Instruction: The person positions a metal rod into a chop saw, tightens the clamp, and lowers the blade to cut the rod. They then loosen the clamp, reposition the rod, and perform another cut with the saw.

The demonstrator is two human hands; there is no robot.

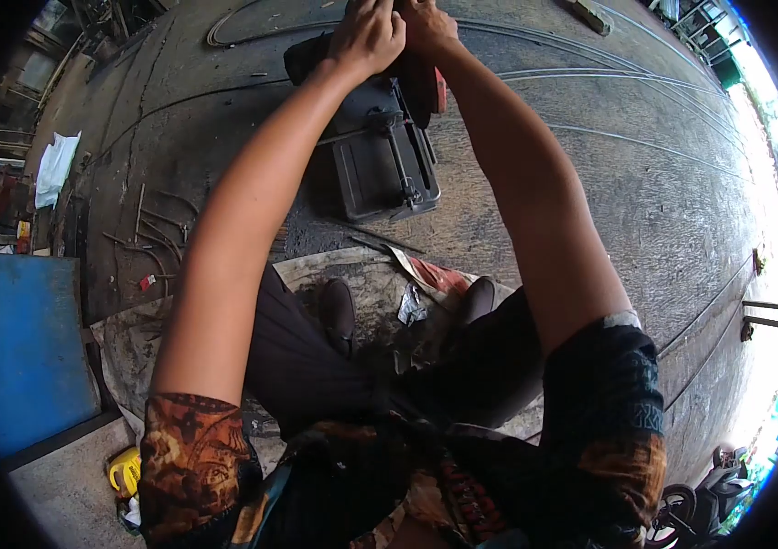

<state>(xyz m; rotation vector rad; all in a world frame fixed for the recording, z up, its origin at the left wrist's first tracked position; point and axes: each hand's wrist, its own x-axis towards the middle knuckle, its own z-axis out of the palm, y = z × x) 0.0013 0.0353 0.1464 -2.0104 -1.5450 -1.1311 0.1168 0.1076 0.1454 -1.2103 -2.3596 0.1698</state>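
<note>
Both my arms reach forward to the top edge of the view, over a cut-off saw with a dark metal base (357,178). My left hand (371,37) is closed, its fingers curled at the saw's upper part. Close beside it on the right, my right hand (427,23) is closed too. What the hands grip is hidden behind the fingers and cut off by the view's edge. Below my right wrist shows a red part of the saw (440,94). A clamp screw (400,160) runs along the base.
Long thin rods (590,75) lie across the concrete floor beyond the saw. Bent metal bars (160,229) and a small red packet (146,282) lie to the left. A dirty sheet (316,265) is under my shoes. A blue panel (23,348) and yellow tape measure (124,471) are at left.
</note>
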